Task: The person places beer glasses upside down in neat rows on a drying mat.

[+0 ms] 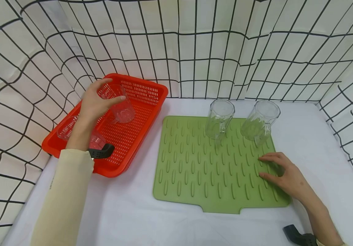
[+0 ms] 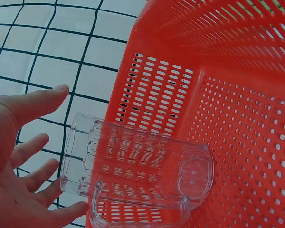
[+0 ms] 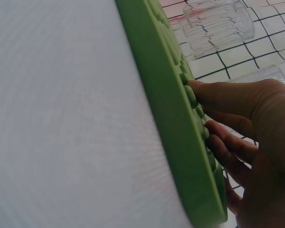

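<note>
Though just beside a mug in the basket, left grip unclenched, right grip loose on the mat.

The head view looks down from above; close wrist views share its basket (left), mat (right).

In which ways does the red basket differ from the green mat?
The red basket has raised walls, while the green mat lies nearly flat. The basket is pierced with many holes; the mat shows rows of raised ridges. Both rest on the white surface and carry clear mugs.
</note>
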Tool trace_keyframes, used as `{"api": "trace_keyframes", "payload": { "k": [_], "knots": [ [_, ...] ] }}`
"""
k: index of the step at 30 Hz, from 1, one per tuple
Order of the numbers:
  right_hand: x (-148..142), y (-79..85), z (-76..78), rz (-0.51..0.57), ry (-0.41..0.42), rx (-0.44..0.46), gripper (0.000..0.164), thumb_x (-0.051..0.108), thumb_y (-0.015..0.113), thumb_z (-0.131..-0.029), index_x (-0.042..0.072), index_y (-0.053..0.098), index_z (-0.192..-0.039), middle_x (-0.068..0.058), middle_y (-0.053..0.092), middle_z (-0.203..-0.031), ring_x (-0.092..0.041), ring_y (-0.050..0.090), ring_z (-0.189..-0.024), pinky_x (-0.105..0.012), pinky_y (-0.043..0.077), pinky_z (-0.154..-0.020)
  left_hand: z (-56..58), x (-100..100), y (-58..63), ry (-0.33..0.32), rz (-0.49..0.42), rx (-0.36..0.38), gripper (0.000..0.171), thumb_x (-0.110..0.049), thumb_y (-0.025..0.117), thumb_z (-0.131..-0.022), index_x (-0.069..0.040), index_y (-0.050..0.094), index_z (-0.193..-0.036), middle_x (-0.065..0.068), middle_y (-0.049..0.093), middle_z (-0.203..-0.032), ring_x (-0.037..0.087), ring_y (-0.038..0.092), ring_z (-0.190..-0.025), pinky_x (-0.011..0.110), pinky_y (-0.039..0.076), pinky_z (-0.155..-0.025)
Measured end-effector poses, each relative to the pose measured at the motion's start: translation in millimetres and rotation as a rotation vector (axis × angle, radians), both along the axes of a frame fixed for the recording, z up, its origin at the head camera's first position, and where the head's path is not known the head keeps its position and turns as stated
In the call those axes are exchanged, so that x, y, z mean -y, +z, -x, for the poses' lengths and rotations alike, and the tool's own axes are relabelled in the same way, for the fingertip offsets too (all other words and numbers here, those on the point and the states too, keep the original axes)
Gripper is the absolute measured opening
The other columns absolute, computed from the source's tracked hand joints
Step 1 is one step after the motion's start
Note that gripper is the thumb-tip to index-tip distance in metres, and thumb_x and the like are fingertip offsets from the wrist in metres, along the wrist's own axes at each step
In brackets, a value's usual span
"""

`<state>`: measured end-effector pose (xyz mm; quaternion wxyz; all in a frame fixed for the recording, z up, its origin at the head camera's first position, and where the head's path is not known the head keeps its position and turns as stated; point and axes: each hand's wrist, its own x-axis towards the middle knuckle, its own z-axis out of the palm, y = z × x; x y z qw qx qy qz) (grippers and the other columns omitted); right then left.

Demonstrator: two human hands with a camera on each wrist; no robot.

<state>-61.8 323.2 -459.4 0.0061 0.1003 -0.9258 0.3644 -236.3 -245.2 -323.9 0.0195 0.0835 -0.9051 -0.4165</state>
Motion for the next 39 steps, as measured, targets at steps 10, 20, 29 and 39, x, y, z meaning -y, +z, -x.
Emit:
{"api": "trace_keyframes", "payload": {
  "k": [10,20,29,39],
  "knots": [
    [0,0.5,0.6,0.001,-0.003,0.020,0.049,0.016,0.087,-0.084,0.015,0.069,-0.129,-0.012,0.056,-0.139,-0.041,0.045,-0.131,-0.077,0.037,-0.106,3.9,3,-6.5,-0.038,0.005,0.012,0.085,-0.042,0.075,-0.094,-0.028,0.030,-0.165,0.006,0.020,-0.175,0.036,0.017,-0.161,0.064,0.041,-0.119],
    [0,-0.3,-0.1,0.006,-0.002,0.023,0.049,0.017,0.087,-0.084,0.016,0.069,-0.130,-0.011,0.056,-0.139,-0.042,0.045,-0.131,-0.076,0.038,-0.106,1.4,1,-10.8,-0.040,0.050,0.017,0.083,-0.033,0.072,-0.097,-0.023,0.027,-0.166,0.012,0.026,-0.173,0.039,0.024,-0.159,0.066,0.040,-0.119],
    [-1,0.6,-0.2,-0.002,-0.004,0.022,0.048,0.017,0.087,-0.085,0.016,0.069,-0.130,-0.011,0.056,-0.139,-0.042,0.046,-0.132,-0.076,0.038,-0.105,3.6,-1,-12.6,-0.048,0.056,0.013,0.085,-0.028,0.075,-0.095,-0.021,0.027,-0.166,0.012,0.025,-0.173,0.039,0.024,-0.158,0.066,0.038,-0.120],
    [0,1.2,-0.6,0.002,-0.004,0.019,0.048,0.016,0.087,-0.084,0.015,0.069,-0.129,-0.012,0.056,-0.139,-0.042,0.046,-0.131,-0.076,0.038,-0.105,4.6,1,-15.5,-0.059,0.082,0.008,0.086,-0.024,0.074,-0.096,-0.018,0.025,-0.166,0.015,0.029,-0.171,0.043,0.029,-0.155,0.067,0.039,-0.119]
  ]
}}
